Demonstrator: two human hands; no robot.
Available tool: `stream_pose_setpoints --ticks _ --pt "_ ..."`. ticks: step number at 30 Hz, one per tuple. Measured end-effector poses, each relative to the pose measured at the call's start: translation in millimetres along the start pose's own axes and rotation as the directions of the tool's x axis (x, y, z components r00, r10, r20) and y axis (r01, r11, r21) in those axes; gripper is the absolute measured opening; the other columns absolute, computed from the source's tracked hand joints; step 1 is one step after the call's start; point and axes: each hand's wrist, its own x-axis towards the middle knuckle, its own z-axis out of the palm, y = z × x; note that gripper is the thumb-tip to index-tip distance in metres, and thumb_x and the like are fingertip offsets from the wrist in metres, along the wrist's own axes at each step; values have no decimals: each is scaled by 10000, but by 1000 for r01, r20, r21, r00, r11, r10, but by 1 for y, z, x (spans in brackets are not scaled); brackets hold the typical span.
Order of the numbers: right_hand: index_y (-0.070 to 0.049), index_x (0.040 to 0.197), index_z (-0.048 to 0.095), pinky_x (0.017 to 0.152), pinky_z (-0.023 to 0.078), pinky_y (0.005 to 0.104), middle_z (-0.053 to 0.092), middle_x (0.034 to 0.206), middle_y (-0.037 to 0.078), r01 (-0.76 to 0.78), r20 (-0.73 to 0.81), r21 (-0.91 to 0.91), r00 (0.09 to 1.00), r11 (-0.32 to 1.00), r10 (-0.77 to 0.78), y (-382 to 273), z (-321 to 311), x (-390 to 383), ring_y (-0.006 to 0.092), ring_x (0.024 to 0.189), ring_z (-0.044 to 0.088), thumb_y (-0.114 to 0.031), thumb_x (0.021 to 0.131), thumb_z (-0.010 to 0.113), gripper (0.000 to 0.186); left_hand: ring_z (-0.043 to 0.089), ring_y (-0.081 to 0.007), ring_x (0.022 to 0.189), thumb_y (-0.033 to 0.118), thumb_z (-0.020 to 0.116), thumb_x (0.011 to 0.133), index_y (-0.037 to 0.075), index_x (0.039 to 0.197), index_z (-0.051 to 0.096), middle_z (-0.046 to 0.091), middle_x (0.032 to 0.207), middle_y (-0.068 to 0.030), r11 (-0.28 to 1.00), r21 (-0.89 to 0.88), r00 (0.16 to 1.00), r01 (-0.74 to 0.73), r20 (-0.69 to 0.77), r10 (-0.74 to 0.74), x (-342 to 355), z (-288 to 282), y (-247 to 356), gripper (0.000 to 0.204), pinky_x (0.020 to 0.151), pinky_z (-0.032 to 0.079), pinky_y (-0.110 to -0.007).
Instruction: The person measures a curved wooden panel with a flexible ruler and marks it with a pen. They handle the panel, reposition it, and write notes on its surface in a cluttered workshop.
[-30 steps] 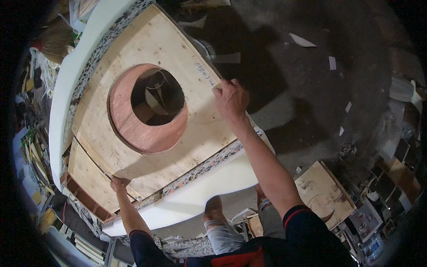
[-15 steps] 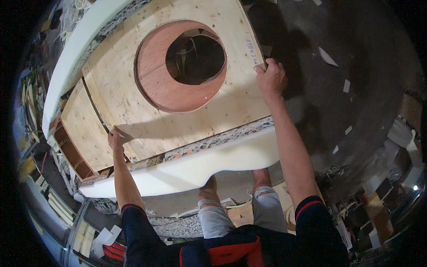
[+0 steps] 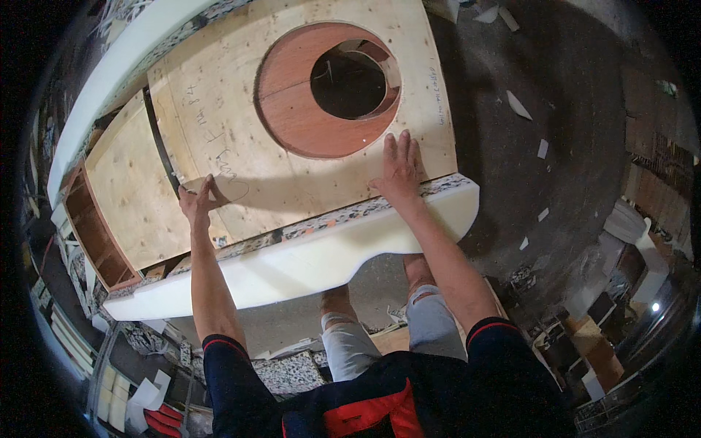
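A large plywood panel (image 3: 307, 182) with a round cutout lies over a bulky frame in front of me. Inside the cutout shows a reddish board (image 3: 292, 102) with a smaller dark hole. My left hand (image 3: 196, 203) grips the panel's left edge at a narrow dark gap (image 3: 159, 139), its thumb on top and fingers bent at the gap. Flat on the panel below the cutout rests my right hand (image 3: 399, 175), fingers stretched out. Across the gap sits a smaller plywood piece (image 3: 131, 182).
Cream foam (image 3: 292, 270) over speckled foam (image 3: 321, 230) lines the frame's near side; another pale foam strip (image 3: 109, 95) curves along the far left. An open wooden compartment (image 3: 95, 226) forms the left end. White scraps (image 3: 519, 106) litter the dark floor on the right.
My right hand has left the panel's right edge and moved left onto its top, opening flat. The left hand's thumb has spread from its fingers. The view has shifted.
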Motion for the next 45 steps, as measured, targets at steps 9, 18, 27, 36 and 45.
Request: stream_pose_setpoints --ticks 9,18,27,36,45 --pt "30 1494 238 1198 170 499 217 1527 317 134 -13 -36 991 990 -135 10 15 6 475 1441 159 -301 604 894 1155 589 -351 1018 329 901 647 -21 1251 450 606 1091 -237 988 20 969 155 191 -156 21 -10 -14 831 852 501 -431" --pt "-33 1529 201 1169 286 437 134 1579 276 -58 220 -302 967 951 129 -10 0 27 427 1440 226 -407 711 791 1075 537 -418 1062 202 731 822 3 1121 553 583 1119 -220 943 100 925 -317 -188 331 -100 -90 2 401 930 428 -472" --pt "-20 1140 665 871 500 417 682 1048 221 245 -15 -37 969 969 -245 -62 -38 -8 356 984 657 -208 836 673 357 576 -389 997 271 645 915 -29 821 635 632 1010 -214 910 388 989 144 -84 -121 -335 -258 -175 315 885 451 -474" --pt "-104 968 710 750 529 471 691 859 196 583 121 10 806 813 -580 -164 -46 -218 378 840 674 -115 840 592 175 658 -411 781 363 612 911 -62 873 692 663 823 -282 720 211 746 662 -90 -660 -564 -277 -303 434 747 494 -487" --pt "-70 1143 664 730 531 405 696 948 202 559 395 332 649 760 -650 -267 -16 -357 324 817 675 -472 988 460 478 200 -313 1478 522 313 1031 3 1491 328 239 1584 -197 947 -263 976 -183 -165 143 -503 -260 -48 693 1187 174 -401"
